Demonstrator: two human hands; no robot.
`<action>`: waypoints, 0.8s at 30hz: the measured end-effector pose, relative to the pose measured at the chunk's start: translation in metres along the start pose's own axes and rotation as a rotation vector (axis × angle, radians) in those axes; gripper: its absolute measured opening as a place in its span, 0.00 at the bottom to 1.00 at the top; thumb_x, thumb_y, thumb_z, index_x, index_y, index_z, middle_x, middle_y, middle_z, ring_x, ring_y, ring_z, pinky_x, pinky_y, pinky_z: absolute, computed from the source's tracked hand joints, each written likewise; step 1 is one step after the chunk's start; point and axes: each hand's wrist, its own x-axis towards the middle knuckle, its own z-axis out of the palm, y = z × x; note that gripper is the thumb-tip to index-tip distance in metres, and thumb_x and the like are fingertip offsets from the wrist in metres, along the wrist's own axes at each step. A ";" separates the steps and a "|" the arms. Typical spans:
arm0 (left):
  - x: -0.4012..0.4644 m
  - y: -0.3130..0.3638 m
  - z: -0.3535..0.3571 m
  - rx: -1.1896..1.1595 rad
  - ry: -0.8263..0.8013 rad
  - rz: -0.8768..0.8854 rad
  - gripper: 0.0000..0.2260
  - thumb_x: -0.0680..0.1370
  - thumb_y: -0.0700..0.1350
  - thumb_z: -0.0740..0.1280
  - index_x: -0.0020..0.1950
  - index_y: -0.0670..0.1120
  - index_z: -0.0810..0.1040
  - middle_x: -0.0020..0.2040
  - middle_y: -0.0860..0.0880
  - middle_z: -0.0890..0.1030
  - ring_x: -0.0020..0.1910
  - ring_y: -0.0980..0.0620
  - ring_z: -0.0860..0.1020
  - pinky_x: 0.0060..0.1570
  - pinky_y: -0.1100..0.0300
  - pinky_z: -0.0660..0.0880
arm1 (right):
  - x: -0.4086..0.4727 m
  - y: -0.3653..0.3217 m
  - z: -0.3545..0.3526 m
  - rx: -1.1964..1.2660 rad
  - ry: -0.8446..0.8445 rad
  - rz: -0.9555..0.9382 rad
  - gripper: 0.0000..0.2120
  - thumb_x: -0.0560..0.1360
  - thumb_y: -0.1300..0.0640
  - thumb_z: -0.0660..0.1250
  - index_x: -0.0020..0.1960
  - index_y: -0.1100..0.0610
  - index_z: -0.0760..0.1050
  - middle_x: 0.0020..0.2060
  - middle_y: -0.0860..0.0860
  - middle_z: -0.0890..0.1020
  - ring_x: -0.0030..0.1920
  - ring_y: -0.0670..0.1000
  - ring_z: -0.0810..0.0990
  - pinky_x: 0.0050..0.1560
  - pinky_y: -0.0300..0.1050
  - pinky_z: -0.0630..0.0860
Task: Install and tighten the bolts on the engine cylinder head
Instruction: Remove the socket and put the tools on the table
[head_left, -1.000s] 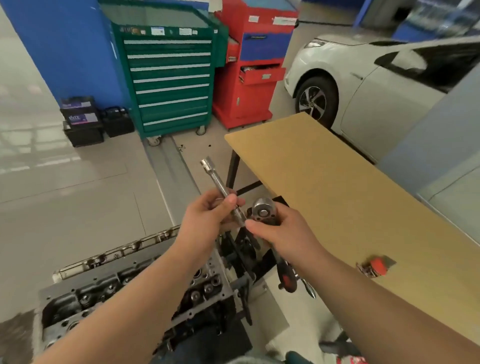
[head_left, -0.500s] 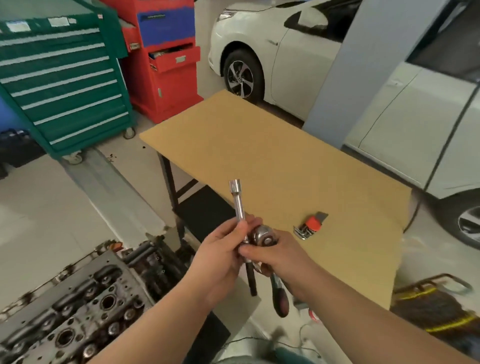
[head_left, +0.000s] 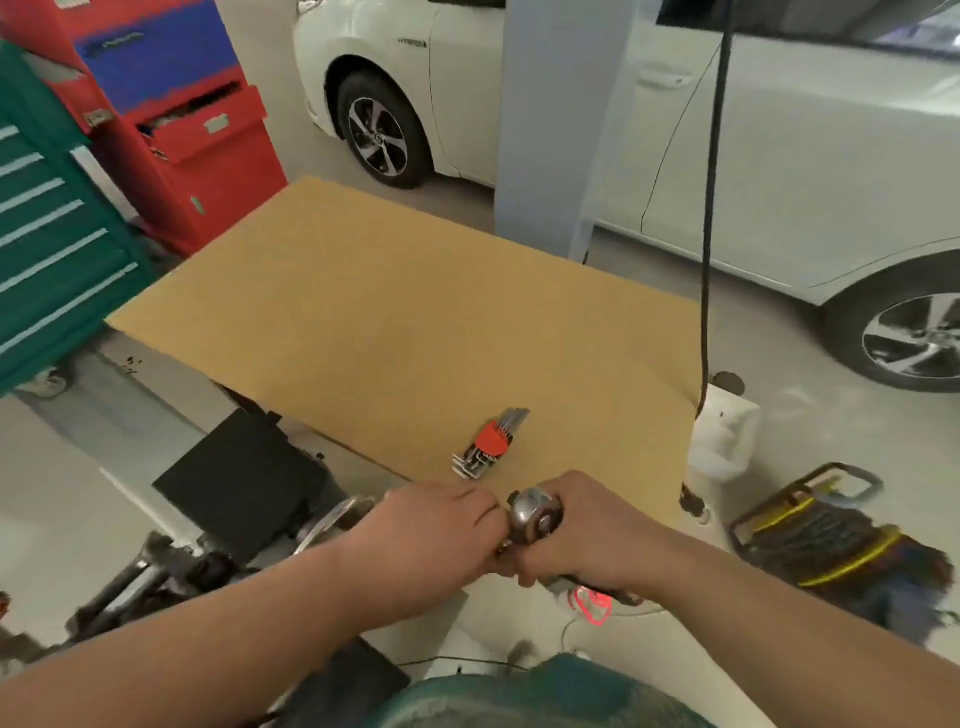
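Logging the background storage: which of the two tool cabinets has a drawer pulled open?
The red tool cabinet, behind the table's far left corner: one red drawer juts forward. The green tool cabinet beside it has all visible drawers flush.

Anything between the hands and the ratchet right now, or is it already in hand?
Nothing in the way. The right hand already grips the ratchet by its head, and the left hand meets it from the left. The cylinder head is not in view, so the path there cannot be judged.
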 end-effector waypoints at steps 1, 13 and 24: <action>0.011 0.005 -0.001 -0.036 -0.109 0.009 0.10 0.84 0.48 0.63 0.64 0.47 0.75 0.58 0.47 0.80 0.53 0.44 0.81 0.49 0.45 0.81 | -0.005 0.005 -0.008 -0.006 -0.031 0.006 0.06 0.69 0.57 0.78 0.42 0.58 0.83 0.33 0.53 0.85 0.33 0.46 0.81 0.36 0.41 0.77; 0.034 -0.026 -0.023 -0.724 0.066 -0.694 0.20 0.80 0.74 0.50 0.57 0.66 0.74 0.36 0.53 0.81 0.31 0.54 0.77 0.32 0.56 0.76 | -0.060 0.071 -0.121 -0.010 0.182 0.056 0.08 0.70 0.48 0.79 0.42 0.49 0.82 0.34 0.50 0.86 0.35 0.46 0.84 0.38 0.38 0.79; 0.147 -0.007 0.036 -1.983 0.484 -1.298 0.10 0.82 0.42 0.71 0.59 0.36 0.81 0.52 0.38 0.86 0.56 0.37 0.85 0.54 0.38 0.84 | 0.013 0.117 -0.122 0.040 0.323 0.126 0.09 0.67 0.61 0.75 0.43 0.49 0.80 0.33 0.43 0.80 0.32 0.44 0.76 0.34 0.41 0.70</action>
